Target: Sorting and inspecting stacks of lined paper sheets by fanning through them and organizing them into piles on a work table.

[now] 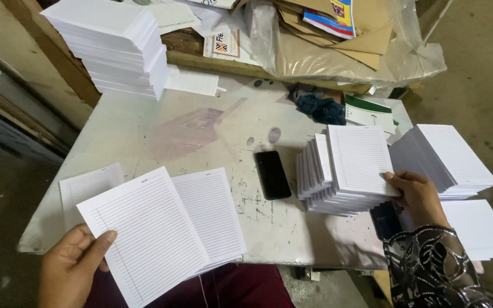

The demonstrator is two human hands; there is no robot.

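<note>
My left hand [75, 262] holds a bundle of white lined sheets [149, 234] by its lower left corner, over the table's near edge. More lined sheets [89, 185] lie under and beside the bundle. My right hand [417, 194], in a dark patterned sleeve, grips the near right corner of the top lined pad [358, 157] on a staggered stack of pads [329, 188] at the table's right side. A black phone [272, 174] lies flat between the two piles.
The worn white table [201, 122] carries a tall stack of white paper [115, 43] at the back left. Another paper stack [446, 159] and loose white sheets [477, 228] sit to the right. Cardboard, plastic wrap and a dark cloth [318, 105] crowd the back.
</note>
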